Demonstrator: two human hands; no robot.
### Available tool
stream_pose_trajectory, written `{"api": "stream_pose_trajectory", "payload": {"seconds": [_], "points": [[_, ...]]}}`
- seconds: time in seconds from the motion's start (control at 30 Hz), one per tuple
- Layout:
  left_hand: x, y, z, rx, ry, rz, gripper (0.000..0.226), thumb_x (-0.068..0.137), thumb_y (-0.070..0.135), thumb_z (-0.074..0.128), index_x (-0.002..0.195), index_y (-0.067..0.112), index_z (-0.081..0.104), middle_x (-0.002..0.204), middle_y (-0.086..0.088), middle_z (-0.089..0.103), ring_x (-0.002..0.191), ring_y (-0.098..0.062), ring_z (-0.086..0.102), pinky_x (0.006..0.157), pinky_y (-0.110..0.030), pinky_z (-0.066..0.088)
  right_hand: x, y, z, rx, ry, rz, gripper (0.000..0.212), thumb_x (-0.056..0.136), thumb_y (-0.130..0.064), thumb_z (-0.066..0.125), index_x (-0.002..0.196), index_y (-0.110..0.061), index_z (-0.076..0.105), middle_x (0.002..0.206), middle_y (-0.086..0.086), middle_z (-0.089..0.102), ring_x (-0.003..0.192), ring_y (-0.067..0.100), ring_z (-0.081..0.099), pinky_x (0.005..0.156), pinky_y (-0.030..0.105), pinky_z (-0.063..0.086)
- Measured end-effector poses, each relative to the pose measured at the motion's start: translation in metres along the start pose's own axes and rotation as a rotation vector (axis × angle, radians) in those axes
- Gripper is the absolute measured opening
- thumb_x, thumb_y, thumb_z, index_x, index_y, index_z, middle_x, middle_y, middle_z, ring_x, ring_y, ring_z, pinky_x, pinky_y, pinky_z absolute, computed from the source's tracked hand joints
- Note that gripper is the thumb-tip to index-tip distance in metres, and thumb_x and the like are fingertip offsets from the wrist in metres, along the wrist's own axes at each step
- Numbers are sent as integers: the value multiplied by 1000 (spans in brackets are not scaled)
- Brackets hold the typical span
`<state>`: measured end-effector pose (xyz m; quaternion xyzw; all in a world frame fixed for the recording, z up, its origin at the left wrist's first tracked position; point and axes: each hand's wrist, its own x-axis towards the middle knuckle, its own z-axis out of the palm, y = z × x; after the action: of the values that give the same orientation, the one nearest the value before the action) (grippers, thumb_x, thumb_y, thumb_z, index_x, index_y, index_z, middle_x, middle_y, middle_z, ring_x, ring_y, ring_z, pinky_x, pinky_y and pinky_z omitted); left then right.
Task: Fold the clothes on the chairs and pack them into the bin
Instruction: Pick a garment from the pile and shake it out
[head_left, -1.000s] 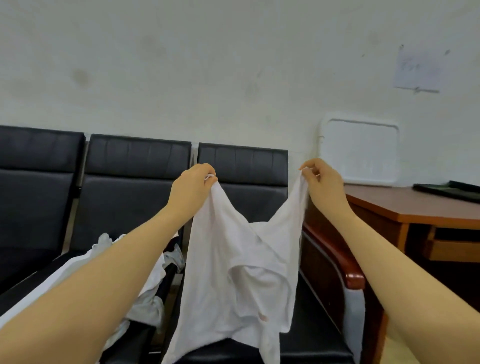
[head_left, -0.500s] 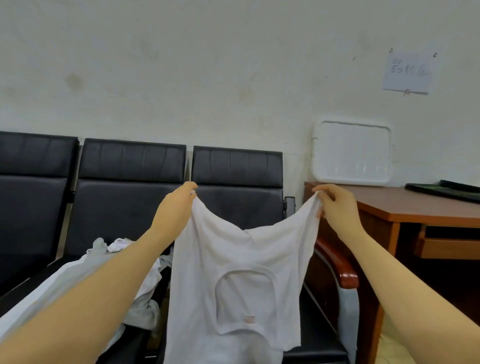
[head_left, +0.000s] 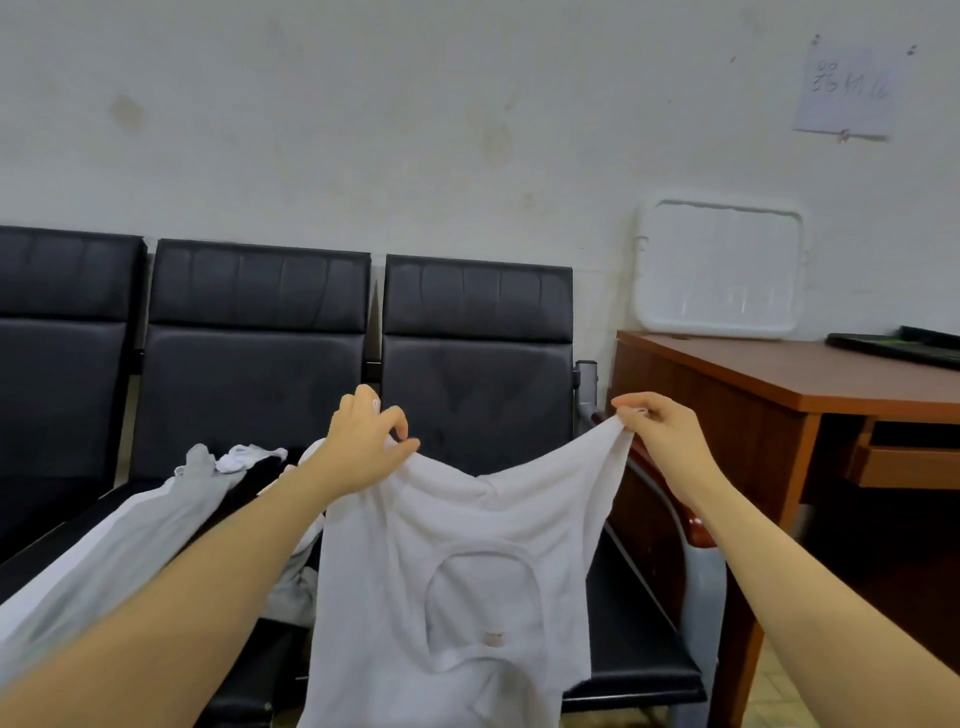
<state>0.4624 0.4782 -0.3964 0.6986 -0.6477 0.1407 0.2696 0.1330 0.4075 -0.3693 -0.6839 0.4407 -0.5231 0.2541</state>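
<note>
A white T-shirt (head_left: 467, 561) hangs spread in front of the right-hand black chair (head_left: 478, 364), its neck opening and small label facing me low down. My left hand (head_left: 363, 447) pinches the shirt's upper left corner. My right hand (head_left: 660, 431) pinches the upper right corner, and the top edge sags between the two. More pale grey and white clothes (head_left: 156, 525) lie heaped on the middle chair's seat, partly behind my left forearm. A white plastic bin lid or tray (head_left: 719, 270) leans against the wall on the desk; no bin body is in sight.
Three black padded chairs stand in a row against the wall. A brown wooden desk (head_left: 810, 384) is at the right, close to the right chair's red-brown armrest (head_left: 696, 525). A dark flat object (head_left: 898, 348) lies on the desk.
Both hands have come down from chair-back height to lower in front of the chair and moved further apart. The shirt, bunched before, now hangs spread out with its neck opening showing.
</note>
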Motion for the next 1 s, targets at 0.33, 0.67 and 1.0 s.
{"api": "stream_pose_trajectory", "payload": {"seconds": [0.33, 0.67, 1.0], "points": [[-5, -19, 16, 238, 5, -9, 21, 94, 32, 54, 101, 13, 61, 109, -7, 41, 97, -26, 42, 78, -32, 24, 1, 23, 6, -509, -52, -76, 32, 89, -9, 64, 121, -7, 63, 123, 9, 41, 103, 15, 40, 93, 19, 31], [-30, -24, 27, -215, 143, -201, 25, 102, 23, 34, 84, 7, 41, 85, -9, 45, 72, -31, 48, 65, -44, 41, -11, 32, 7, -615, -18, -110, 12, 91, -11, 61, 98, -4, 67, 106, 4, 40, 102, 22, 41, 87, 24, 33], [-42, -2, 0, -169, 189, -171, 18, 101, 20, 35, 99, 7, 48, 96, -7, 47, 76, -31, 53, 68, -48, 49, -32, 7, 7, -170, 117, -56, 7, 100, -9, 40, 94, -9, 45, 81, 7, 52, 76, 21, 50, 61, 27, 39]]}}
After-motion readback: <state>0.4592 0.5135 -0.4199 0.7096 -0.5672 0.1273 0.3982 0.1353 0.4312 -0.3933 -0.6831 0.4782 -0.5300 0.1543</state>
